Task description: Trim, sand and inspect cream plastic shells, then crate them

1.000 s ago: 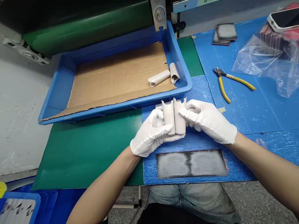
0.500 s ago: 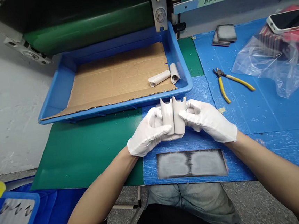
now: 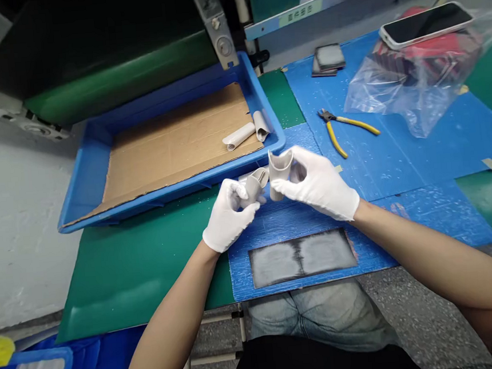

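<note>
My gloved left hand (image 3: 230,214) pinches a ribbed, light grey plastic piece (image 3: 252,188), tilted with its end facing up and right. Just right of it, my gloved right hand (image 3: 321,185) grips a second curved grey plastic piece (image 3: 279,167), upright with its scooped open end on top. A narrow gap separates the two pieces. Behind the left-hand piece another pale piece (image 3: 244,177) shows in part near the tray. Below both hands a dark sanding sheet (image 3: 303,257), rubbed whitish on two areas, lies on the blue mat (image 3: 242,291).
A blue tray (image 3: 173,190) lined with cardboard (image 3: 173,139) holds two similar grey pieces (image 3: 239,136). Yellow-handled cutters (image 3: 336,133), small square pads (image 3: 329,56) and a plastic bag (image 3: 415,101) with a phone (image 3: 426,24) on top lie to the right. A green roller (image 3: 120,75) overhangs the tray.
The two pieces, held side by side before, are now apart. The left one has tilted over, while the right one is raised and turned. The camera view has swung to the right.
</note>
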{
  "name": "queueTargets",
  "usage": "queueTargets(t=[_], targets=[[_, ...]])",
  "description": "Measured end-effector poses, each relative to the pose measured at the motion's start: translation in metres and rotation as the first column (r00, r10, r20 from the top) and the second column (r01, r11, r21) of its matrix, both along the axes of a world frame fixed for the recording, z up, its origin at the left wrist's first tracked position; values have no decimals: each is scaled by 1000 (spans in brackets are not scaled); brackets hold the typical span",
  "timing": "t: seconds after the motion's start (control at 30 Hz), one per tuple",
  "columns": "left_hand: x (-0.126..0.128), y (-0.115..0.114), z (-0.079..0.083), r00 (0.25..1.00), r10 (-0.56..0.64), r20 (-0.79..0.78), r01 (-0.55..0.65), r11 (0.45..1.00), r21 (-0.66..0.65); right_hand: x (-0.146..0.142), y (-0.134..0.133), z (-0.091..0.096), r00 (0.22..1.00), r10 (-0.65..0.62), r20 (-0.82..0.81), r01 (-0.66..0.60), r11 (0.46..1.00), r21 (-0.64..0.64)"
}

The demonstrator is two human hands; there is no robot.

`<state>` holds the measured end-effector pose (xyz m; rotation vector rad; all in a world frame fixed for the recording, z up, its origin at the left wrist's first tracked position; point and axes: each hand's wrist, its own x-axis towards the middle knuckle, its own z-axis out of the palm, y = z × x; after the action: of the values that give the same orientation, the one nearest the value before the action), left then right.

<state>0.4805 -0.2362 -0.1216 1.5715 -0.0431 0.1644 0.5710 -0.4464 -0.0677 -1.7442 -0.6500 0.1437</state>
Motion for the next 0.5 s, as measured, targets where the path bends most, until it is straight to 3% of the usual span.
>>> queueTargets(t=[0.07, 0.13, 0.2, 0.23, 0.27, 0.3, 0.37, 0.4, 0.43, 0.5], targets=[[3, 7, -10, 998, 63, 23, -65, 990, 129, -3, -16, 23, 985, -122, 122, 103, 983, 150], [5, 14, -18, 989, 137, 62, -148, 958, 246, -19, -47, 43, 979, -165, 117, 112, 925, 362], [6, 19, -21, 975, 194, 113, -222, 906, 360, -53, -87, 44, 992, -118, 39, 77, 828, 555], [5, 20, -22, 969, 206, 138, -246, 878, 411, -75, -108, 35, 995, -94, -21, 88, 795, 601], [5, 20, -22, 963, 215, 164, -268, 840, 472, -100, -128, 19, 995, -83, -54, 99, 774, 626], [4, 20, -21, 962, 208, 177, -271, 809, 522, -125, -146, -3, 990, -100, -96, 138, 792, 594], [4, 19, -21, 969, 170, 179, -244, 762, 600, -173, -175, -57, 928, -234, -290, 324, 890, 320], [4, 19, -21, 972, 152, 179, -234, 715, 659, -193, -188, -86, 831, -344, -437, 435, 892, 126], [4, 18, -21, 969, 154, 193, -246, 668, 702, -211, -200, -114, 671, -461, -581, 532, 845, -55], [4, 14, -20, 969, 152, 194, -247, 596, 764, -240, -224, -164, 441, -564, -698, 632, 747, -205]])
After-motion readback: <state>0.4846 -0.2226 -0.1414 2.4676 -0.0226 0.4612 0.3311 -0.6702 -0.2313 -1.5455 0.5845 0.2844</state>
